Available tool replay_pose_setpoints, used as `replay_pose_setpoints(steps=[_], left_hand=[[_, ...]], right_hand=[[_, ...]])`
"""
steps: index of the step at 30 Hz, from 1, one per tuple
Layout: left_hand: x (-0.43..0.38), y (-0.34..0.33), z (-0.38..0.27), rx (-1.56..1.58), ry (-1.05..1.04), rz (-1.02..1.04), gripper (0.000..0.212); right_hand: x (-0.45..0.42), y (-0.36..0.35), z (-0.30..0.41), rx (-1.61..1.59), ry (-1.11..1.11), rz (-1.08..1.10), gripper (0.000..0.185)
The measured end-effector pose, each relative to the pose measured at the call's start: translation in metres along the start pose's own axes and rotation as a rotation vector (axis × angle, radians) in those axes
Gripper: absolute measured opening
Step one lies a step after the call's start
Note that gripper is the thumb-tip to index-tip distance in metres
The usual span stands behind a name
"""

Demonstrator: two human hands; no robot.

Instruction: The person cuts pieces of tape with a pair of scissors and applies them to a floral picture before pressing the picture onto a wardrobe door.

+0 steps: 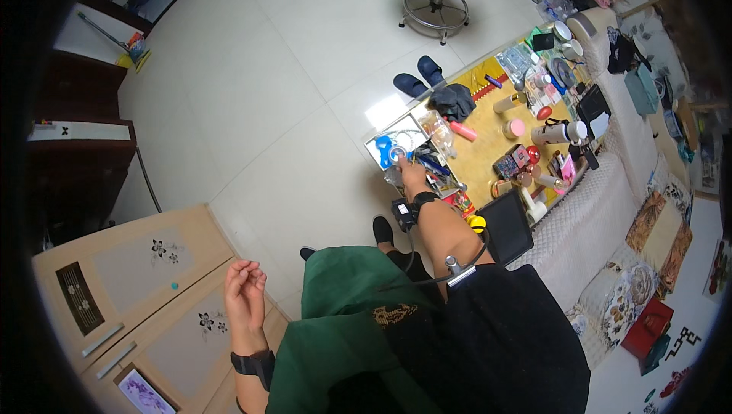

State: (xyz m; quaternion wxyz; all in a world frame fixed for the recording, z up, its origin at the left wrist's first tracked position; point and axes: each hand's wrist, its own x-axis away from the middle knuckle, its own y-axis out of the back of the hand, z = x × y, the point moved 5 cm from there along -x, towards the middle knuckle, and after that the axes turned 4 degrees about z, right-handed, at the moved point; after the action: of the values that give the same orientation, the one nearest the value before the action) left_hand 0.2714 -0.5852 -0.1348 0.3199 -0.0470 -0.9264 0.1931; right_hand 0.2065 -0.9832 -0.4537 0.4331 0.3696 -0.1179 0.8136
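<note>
My right hand (413, 176) reaches down to the near left corner of a cluttered low table, its fingertips at a small round whitish object (397, 154), perhaps a tape roll; whether they grip it or only touch it cannot be made out. A blue item (383, 148) lies beside it on a white tray-like surface (409, 126). Just right of the fingers is a compartment of mixed small tools (433, 163). My left hand (246, 294) is raised at the lower left with its fingers curled loosely and nothing seen in it, in front of light wooden cabinet doors (189, 311).
Bottles, boxes and jars, among them a white bottle (552, 133), crowd the yellow tabletop (480, 151). A black tray (503, 225) leans by its near edge. A quilted sofa (595, 202) runs along the right. Dark slippers (410, 84) and a wheeled stool (437, 8) bearing a basin stand beyond.
</note>
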Motion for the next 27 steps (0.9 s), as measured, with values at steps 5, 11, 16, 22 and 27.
replay_pose_setpoints(steps=[5, 11, 16, 22, 27], left_hand=[[-0.004, 0.008, -0.005, 0.025, -0.002, -0.002, 0.014], [-0.001, 0.018, -0.014, 0.054, -0.026, -0.008, 0.014], [0.011, 0.051, -0.028, 0.067, -0.129, -0.050, 0.014], [0.037, 0.133, -0.082, 0.210, -0.351, -0.168, 0.013], [0.109, 0.234, -0.121, 0.383, -0.615, -0.336, 0.013]], right_hand=[[-0.013, 0.003, -0.008, 0.160, 0.046, -0.004, 0.048], [-0.012, -0.009, -0.004, 0.089, 0.048, 0.087, 0.037], [-0.011, 0.008, 0.012, 0.672, 0.514, 0.142, 0.033], [-0.007, -0.049, 0.022, 0.322, 0.520, 0.186, 0.027], [0.106, -0.215, 0.088, 0.158, 0.417, 0.543, 0.030]])
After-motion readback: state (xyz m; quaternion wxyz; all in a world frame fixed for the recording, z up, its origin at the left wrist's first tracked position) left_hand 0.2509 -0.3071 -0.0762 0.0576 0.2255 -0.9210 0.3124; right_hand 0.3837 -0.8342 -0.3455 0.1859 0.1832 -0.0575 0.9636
